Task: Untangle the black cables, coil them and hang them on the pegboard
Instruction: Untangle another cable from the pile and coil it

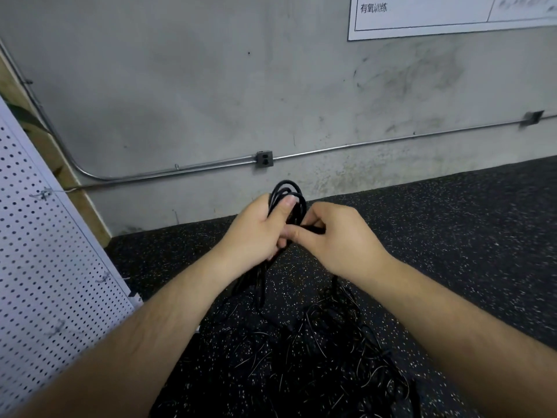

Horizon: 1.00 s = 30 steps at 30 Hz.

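A coil of black cable (287, 191) sticks up between both hands, held above the floor. My left hand (256, 233) grips the coil, its thumb pressed across the loops. My right hand (334, 236) pinches a strand of the same cable next to the coil. Loose black strands hang down from the hands to a tangled heap of black cables (325, 351) on the floor below my forearms. The white pegboard (51, 254) leans at the left, with a few wire hooks on it.
A grey concrete wall stands ahead with a metal conduit (361, 144) and an outlet box (264, 159) low on it. The floor is black speckled rubber matting (452, 236). A white printed sheet (452, 13) hangs at the upper right.
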Available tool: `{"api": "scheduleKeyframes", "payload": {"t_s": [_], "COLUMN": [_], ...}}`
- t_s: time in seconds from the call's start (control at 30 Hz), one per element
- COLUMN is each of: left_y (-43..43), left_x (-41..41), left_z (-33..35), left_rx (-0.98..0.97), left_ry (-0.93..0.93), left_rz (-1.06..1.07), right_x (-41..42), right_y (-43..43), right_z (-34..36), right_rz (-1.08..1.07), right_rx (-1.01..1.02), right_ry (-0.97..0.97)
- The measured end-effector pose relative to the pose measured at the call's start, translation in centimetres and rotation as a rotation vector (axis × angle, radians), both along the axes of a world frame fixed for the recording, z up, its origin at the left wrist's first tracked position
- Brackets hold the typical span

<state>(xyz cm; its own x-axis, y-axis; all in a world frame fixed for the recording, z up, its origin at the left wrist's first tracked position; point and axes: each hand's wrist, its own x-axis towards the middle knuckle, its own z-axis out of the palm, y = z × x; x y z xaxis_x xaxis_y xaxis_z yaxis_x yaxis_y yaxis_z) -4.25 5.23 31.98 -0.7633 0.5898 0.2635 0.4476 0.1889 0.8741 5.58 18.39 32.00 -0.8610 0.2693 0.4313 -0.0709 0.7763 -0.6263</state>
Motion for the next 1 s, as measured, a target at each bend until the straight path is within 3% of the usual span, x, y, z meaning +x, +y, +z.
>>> {"api": "scheduleKeyframes", "payload": {"t_s": [0.13, 0.3, 0.57, 0.77, 0.9, 1.0], "left_y": [-0.7, -3.3, -2.5, -2.3, -2.1, -2.0], "left_x": [-1.7, -5.8, -4.6, -3.6, -4.0, -4.8], "left_z": [1.6, 2.9, 2.0, 2.0, 1.4, 0.9], "left_rx": [0.392, 0.659, 0.503, 0.478, 0.38, 0.385], "left_ry": [-0.31, -0.396, -0.387, -0.456, -0.45, -0.446], "left_rz": [0.112, 0.292, 0.203, 0.174, 0.136, 0.167], "right_x": [0.5, 1.7, 1.0, 0.3, -0.3, -1.0], "right_y": [2.2, 4.6, 2.6, 1.6, 2.3, 3.1], "right_z": [-1.4, -6.0, -6.0, -0.8, 4.6, 5.4], "right_rz": [0.124, 0.215, 0.242, 0.069, -0.028, -0.126], "right_rx": [-0.292, -0.249, -0.257, -0.311, -0.394, -0.313], "right_ry": [-0.064, -0.33, -0.136, 0.131, 0.44, 0.437]}}
